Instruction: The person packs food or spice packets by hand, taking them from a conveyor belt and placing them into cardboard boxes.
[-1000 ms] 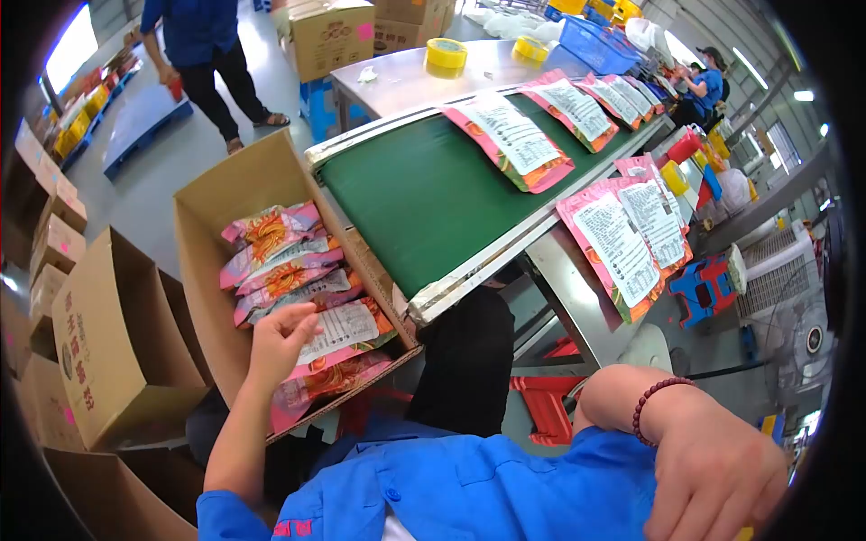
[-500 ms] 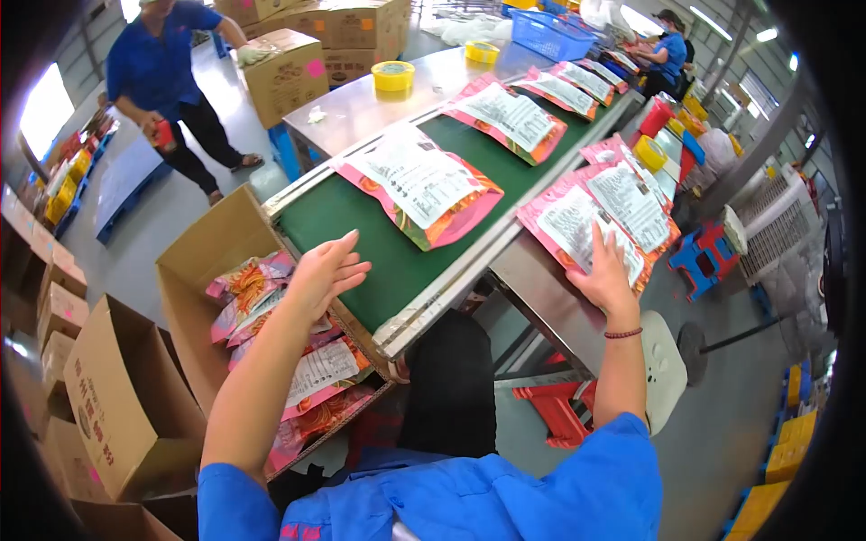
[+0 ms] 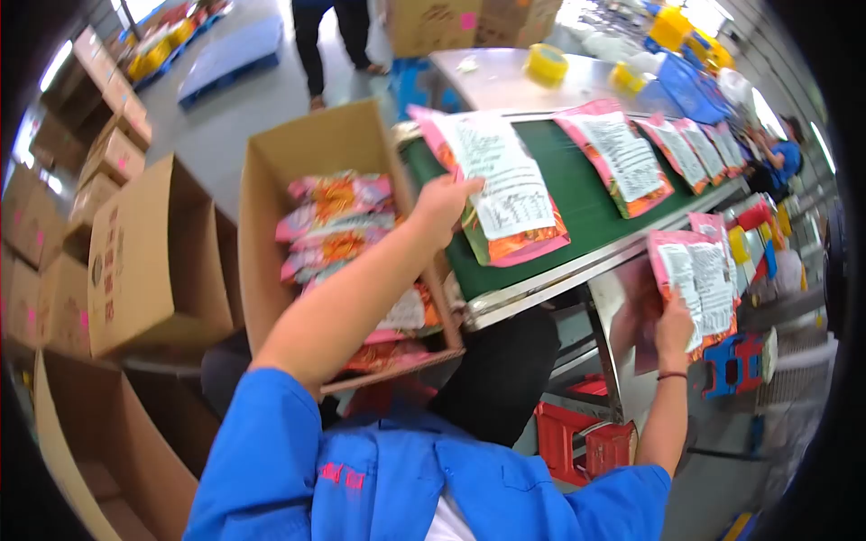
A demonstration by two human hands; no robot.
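My left hand (image 3: 444, 215) is closed on the left edge of a pink food bag (image 3: 510, 194) with a white printed label, at the near end of the green conveyor belt (image 3: 577, 212). Its thumb or forefinger lies over the label; the other fingers are partly hidden. On the right, my right hand (image 3: 675, 326) grips the near left edge of another pink bag (image 3: 690, 275), one finger on its face. That bag overlaps more bags over the steel side table (image 3: 622, 302). Left of the belt stands an open carton (image 3: 311, 135) holding several similar bags (image 3: 338, 243).
More bags (image 3: 622, 158) lie along the belt. Behind it, a steel table (image 3: 492, 77) bears yellow tape rolls (image 3: 546, 65). Open cartons (image 3: 135, 261) stand at left. A red stool (image 3: 577, 442) is below the side table. One person's legs (image 3: 334, 41) show beyond; another person (image 3: 783, 158) is far right.
My left hand has moved from above the carton to the belt and taken hold of the nearest bag. My right hand's spread fingers have drawn together at the bag's edge. The view has turned left.
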